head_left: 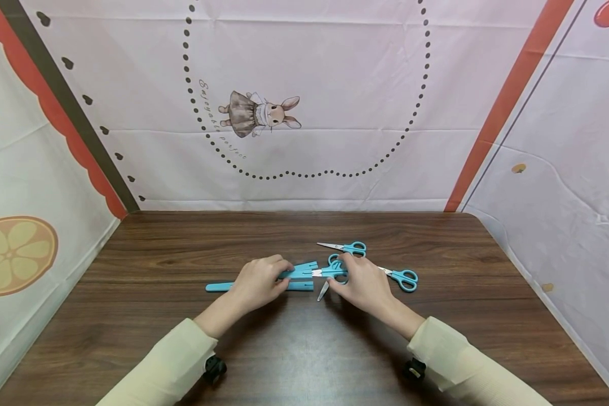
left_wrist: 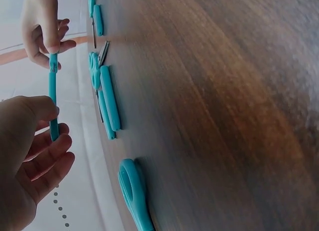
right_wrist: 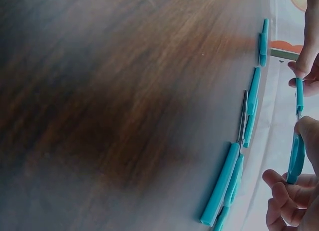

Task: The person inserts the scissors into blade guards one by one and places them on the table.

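Note:
My left hand pinches a turquoise blade sheath between thumb and fingers, above the table. Its slotted end faces the right hand, which grips a pair of scissors by the turquoise handle. The blades of these scissors are partly inside the sheath; a short stretch of metal shows between sheath and handle in the head view. Another sheath lies just behind the held one. A second pair of scissors lies under the right hand, partly hidden, its blade tip pointing toward the front.
Two more pairs lie nearby: scissors behind the right hand and scissors to its right. In front of the held sheath lies a turquoise sheath; a rounded turquoise end shows left of the left hand. Printed cloth hangs behind the wooden table.

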The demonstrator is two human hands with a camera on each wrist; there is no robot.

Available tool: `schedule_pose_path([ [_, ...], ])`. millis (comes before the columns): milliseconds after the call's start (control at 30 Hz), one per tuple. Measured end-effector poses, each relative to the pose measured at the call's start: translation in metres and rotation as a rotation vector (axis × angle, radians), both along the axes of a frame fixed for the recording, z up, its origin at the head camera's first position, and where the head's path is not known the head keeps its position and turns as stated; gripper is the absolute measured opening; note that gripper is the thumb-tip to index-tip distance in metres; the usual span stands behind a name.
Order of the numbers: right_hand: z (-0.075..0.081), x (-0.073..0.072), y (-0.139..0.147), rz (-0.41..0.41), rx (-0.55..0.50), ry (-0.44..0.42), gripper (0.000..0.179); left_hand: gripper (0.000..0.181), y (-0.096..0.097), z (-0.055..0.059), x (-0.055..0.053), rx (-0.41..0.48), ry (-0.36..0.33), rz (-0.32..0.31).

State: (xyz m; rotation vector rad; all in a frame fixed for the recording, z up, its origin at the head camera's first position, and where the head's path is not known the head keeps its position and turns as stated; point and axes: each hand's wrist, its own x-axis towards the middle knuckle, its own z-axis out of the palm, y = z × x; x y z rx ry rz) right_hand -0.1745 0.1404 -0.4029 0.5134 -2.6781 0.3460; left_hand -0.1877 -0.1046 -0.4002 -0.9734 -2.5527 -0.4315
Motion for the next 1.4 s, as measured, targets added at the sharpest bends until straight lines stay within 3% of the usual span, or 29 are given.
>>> schedule_pose_path([
  [467,-0.0009,-0.0006,-0.0033,-0.001,-0.017,0.015,0.046,0.014,-0.0002,0.0035,0.0012,-0.017,0.042,0.034],
  [1400,0.0010,0.0023,-0.0089,-0.002,-0.089,0.020,0.046,0.012,0.0027,0.0054,0.0048,0.015,0.096,0.005],
])
